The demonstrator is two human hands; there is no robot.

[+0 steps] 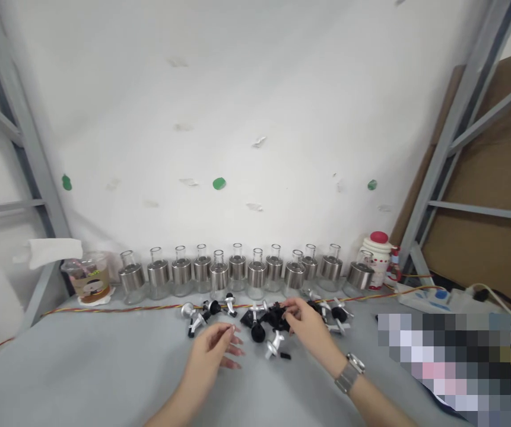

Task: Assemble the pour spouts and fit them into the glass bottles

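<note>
My left hand (218, 350) hovers over the grey table, its lower fingers spread and its thumb near the forefinger; I see nothing in it. Among a pile of small black and silver bottle pourers, my right hand (306, 323) has its fingertips curled at the black pieces (276, 318). What they pinch is hidden. In front of the pile lie a silver pourer (275, 344) and a small black piece (285, 356). A black round-based pourer (258, 332) is between the hands. More pourers (199, 320) lie left of the pile.
Several glass bottles with metal bands (257, 275) stand along the wall. A twisted cable (148, 308) crosses the table (81, 367) before them. A plastic cup (90, 279) is at left. At right are a white container with a red top (377, 255), a power strip (455, 302) and a blurred-out object (446, 362).
</note>
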